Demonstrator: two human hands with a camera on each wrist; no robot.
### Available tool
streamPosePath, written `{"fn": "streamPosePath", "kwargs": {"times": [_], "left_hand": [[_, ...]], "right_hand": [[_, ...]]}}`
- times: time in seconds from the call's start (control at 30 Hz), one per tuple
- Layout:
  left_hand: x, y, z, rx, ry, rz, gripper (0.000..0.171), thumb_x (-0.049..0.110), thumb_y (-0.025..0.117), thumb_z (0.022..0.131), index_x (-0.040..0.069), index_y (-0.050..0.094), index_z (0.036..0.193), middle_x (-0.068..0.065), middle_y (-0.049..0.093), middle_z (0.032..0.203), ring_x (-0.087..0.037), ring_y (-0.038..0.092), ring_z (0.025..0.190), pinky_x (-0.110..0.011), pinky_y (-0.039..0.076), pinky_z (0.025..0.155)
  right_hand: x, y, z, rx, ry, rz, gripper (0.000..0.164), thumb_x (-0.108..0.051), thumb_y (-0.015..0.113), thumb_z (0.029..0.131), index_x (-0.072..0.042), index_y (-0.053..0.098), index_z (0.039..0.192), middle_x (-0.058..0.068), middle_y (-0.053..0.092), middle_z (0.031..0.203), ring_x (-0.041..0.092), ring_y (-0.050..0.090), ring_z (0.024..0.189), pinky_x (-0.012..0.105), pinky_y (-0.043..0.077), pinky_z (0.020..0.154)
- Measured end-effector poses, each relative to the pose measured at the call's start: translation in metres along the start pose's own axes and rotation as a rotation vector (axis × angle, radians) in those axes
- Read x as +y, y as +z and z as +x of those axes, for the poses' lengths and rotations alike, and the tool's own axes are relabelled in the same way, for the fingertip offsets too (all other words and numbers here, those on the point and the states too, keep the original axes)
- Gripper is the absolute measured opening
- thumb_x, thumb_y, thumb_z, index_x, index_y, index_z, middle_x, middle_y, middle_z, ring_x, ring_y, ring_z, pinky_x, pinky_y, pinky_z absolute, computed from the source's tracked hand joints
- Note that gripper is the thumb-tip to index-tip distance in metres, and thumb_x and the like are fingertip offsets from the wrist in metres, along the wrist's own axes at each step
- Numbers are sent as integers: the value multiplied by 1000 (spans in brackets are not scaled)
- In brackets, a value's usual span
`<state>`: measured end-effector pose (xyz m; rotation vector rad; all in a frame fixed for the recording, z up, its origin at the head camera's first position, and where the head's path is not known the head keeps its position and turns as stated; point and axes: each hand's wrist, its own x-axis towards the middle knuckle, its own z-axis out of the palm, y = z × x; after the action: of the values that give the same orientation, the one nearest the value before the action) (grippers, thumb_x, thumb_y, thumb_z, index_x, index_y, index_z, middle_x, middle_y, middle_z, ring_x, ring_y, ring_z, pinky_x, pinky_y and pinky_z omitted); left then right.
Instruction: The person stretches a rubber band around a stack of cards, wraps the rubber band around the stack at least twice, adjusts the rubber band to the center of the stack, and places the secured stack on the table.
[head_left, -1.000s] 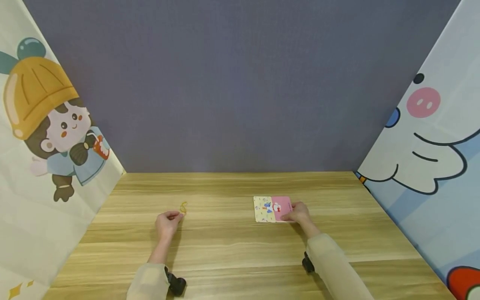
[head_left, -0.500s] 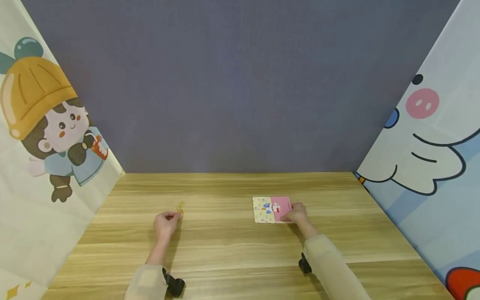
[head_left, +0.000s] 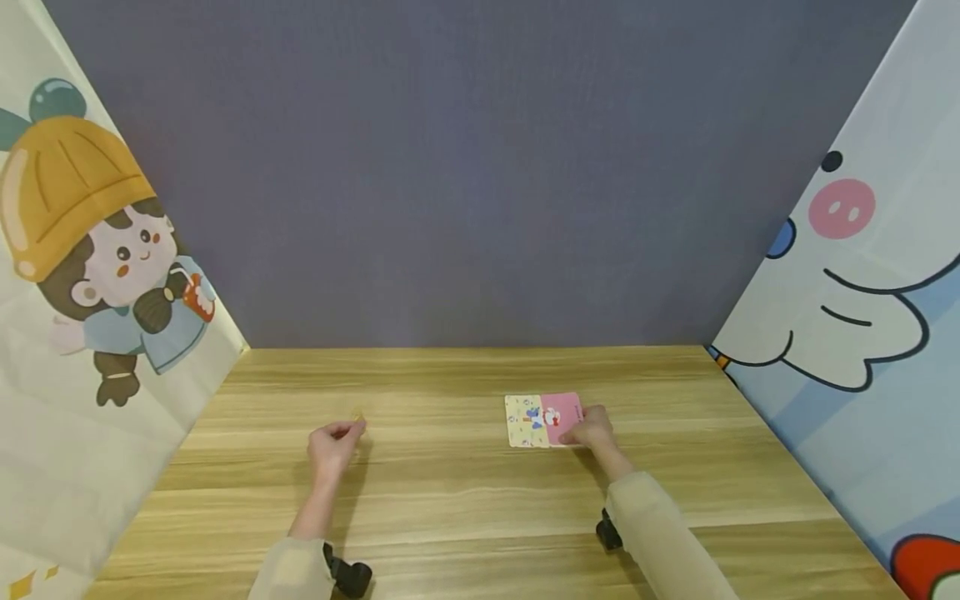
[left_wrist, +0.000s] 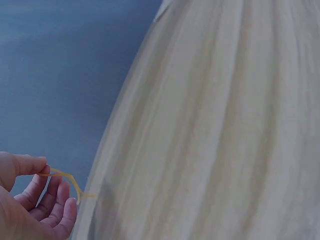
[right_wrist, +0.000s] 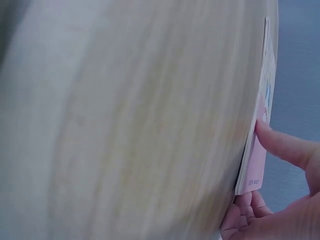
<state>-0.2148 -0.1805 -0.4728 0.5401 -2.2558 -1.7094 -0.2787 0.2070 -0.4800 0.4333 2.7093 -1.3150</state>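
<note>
Between thumb and index finger, my left hand (head_left: 332,447) pinches a thin yellow rubber band (left_wrist: 72,181), which dangles loose beyond the fingertips in the left wrist view. Only a small bit of it shows past the fingers in the head view. To the right, my right hand (head_left: 594,429) grips a small notebook (head_left: 525,421) by its right end, thumb on top and fingers beneath. Its cover is half pale yellow with a pattern, half pink with a white cartoon figure. The right wrist view shows the notebook edge-on, a thin stack with pale edges.
Both hands are over a wood-grain table (head_left: 450,517). A grey-blue panel (head_left: 472,175) stands along its far edge. Cartoon-printed sheets rise at the left (head_left: 45,467) and right (head_left: 900,333).
The rubber band in my left hand has swung and shows less beyond the fingertips than before. My right hand and the notebook stay almost in place.
</note>
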Motion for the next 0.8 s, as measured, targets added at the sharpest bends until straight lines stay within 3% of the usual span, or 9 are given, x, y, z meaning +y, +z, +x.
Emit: {"fn": "streamPosePath", "kwargs": {"times": [0.23,0.4,0.5,0.67,0.77,0.8], "left_hand": [[8,4,-3,5,-26,-103,25,15,63,82,-10,62,89,-7,64,71,-21,59,67,-23,49,54],[10,6,-7,-15,-30,-208,26,14,63,82,-9,60,92,-3,64,73,-15,61,69,-26,52,60],[-6,12,1,-3,-33,-279,27,20,67,79,-4,61,89,2,64,73,-11,62,68,-23,52,58],[-48,27,28,31,-23,-341,31,28,72,73,3,62,88,3,66,74,-10,62,67,-20,51,54],[-54,31,31,23,-1,-376,34,31,72,73,3,62,88,3,66,73,-9,63,65,-20,51,53],[-45,29,25,12,-11,-370,34,29,71,75,1,61,90,2,66,74,-9,62,65,-21,51,55]], "right_hand": [[4,0,3,-4,-37,-21,49,3,78,52,13,56,94,20,58,82,28,54,73,37,50,72],[5,-3,4,-9,-63,-40,65,3,77,53,15,46,108,28,53,97,37,52,88,44,45,83],[5,-4,3,1,-80,-40,72,4,77,52,16,40,113,31,49,104,40,49,94,47,41,87],[4,-6,0,13,-96,-34,77,3,78,52,17,36,115,34,46,108,43,46,98,48,38,91],[5,-8,0,6,-93,-11,79,2,77,53,18,35,117,35,45,111,44,45,101,49,37,92],[5,-9,-1,0,-93,-1,79,3,77,53,18,34,117,36,44,111,45,44,101,49,37,92]]}}
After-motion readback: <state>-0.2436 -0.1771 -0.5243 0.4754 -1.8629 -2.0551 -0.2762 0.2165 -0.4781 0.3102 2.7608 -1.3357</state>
